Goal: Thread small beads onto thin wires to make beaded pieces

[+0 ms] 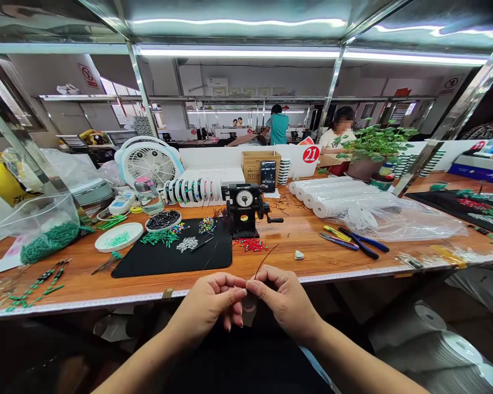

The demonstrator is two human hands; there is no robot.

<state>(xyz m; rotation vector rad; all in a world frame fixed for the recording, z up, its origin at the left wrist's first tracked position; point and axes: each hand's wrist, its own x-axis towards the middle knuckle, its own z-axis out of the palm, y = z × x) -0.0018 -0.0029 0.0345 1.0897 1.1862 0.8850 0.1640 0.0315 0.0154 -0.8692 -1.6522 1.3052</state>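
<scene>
Both my hands meet just below the front edge of the wooden workbench [312,257]. My left hand [211,306] is curled, its fingertips pinched against those of my right hand [281,298]. Between them they pinch a thin dark wire [265,260] that curves up and to the right over the bench edge. On the black mat [176,257] ahead lie green tube pieces [160,238], small white beads [188,244] and coloured beads [206,225]. A black hand-crank winder with a dial [245,210] stands behind the mat.
Pliers and cutters [353,239] lie right of centre, beside white rolls in clear plastic [337,197]. A white fan [150,161], a dish of black beads [163,220], a white plate [119,237] and a bag of green pieces [45,238] are at left. Other people work at the benches behind.
</scene>
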